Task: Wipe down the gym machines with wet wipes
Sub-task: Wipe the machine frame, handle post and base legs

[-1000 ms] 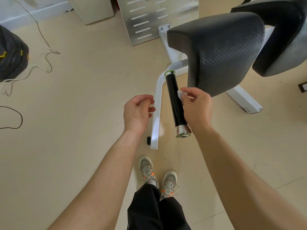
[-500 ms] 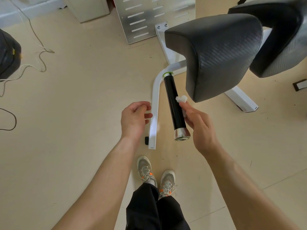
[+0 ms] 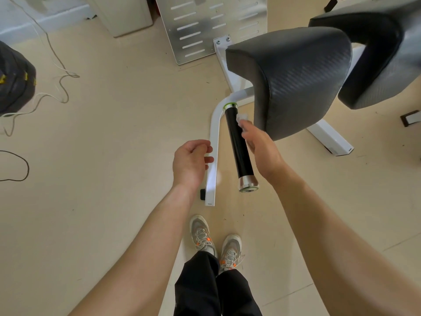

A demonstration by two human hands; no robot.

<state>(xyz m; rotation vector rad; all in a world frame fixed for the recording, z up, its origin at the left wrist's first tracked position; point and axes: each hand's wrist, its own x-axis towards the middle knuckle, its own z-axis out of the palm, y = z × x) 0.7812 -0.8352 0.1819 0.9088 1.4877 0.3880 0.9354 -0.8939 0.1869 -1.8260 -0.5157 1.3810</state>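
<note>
Handle (image 3: pixel 239 142): black grip with a green ring at the far end and a silver cap at the near end. It juts from the machine toward the person.
Wipe (image 3: pixel 242 117): small white wad pressed against the handle's right side, just below the green ring.
Right hand (image 3: pixel 262 147): right of the handle, alongside its upper half. The fingertips pinch the wipe and hold it to the grip. The hand is blurred, so single fingers cannot be told apart.
Left hand (image 3: pixel 190 163): left of the handle, level with its middle. The fingers are loosely curled, thumb out, and grasp nothing.
Tube (image 3: pixel 214 142): white frame bar just left of the handle, running alongside it and bending right at the ring end. Whether the left hand touches it cannot be told.
Seat pad (image 3: pixel 293 80): dark and textured, right of the handle and beyond it.
Back pad (image 3: pixel 382 65): dark, farther right of the handle than the seat pad.
Plate (image 3: pixel 205 26): slotted metal, beyond the handle's ring end.
Cables (image 3: pixel 61 83): white and black, on the floor well left of the handle.
Bag (image 3: pixel 13 80): dark, farthest left of the handle.
Shoes (image 3: pixel 202 236): grey with orange, on the near side of the handle's cap.
</note>
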